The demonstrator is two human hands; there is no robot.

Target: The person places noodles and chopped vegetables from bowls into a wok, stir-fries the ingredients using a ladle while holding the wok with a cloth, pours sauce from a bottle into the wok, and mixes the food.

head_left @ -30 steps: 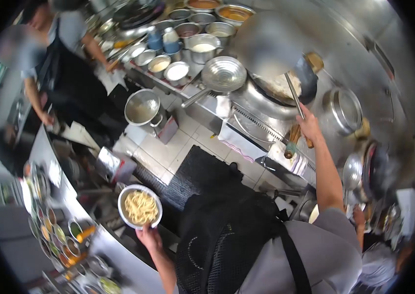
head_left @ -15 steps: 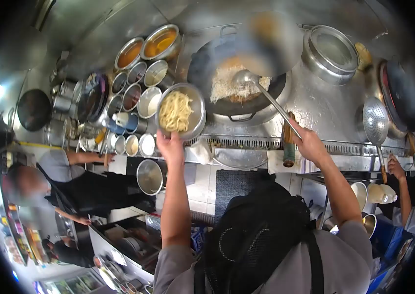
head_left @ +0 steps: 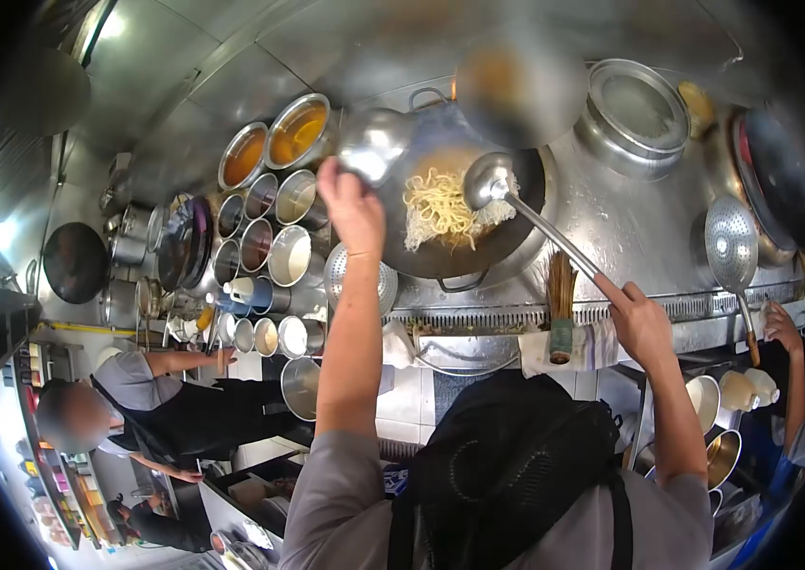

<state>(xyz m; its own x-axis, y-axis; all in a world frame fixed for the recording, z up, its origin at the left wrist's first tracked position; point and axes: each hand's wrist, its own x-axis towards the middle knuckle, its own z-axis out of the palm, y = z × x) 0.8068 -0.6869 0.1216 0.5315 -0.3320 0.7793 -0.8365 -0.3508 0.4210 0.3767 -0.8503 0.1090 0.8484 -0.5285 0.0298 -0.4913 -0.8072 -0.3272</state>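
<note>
My left hand (head_left: 352,211) grips the rim of a steel bowl (head_left: 374,144), tipped up at the left side of the wok (head_left: 534,190). Thick yellow noodles (head_left: 442,207) lie in the wok on top of a pale, stringy mass. In my right hand (head_left: 642,325) is the end of a long-handled ladle (head_left: 490,180). The ladle's cup rests at the right of the noodles, over the pale food. A perforated skimmer (head_left: 383,285) lies just left of the wok, partly behind my left forearm.
Several seasoning tins (head_left: 289,255) and two bowls of orange liquid (head_left: 298,133) stand at left. A bamboo brush (head_left: 562,294) is at the counter's front edge. Right are a steel pot (head_left: 635,123) and another skimmer (head_left: 731,242). A co-worker (head_left: 203,418) stands left; another person's hand (head_left: 783,328) shows far right.
My left hand has raised and tipped the bowl, and the noodles have gone from it into the wok. The ladle's cup has shifted slightly right. The camera view has also shifted.
</note>
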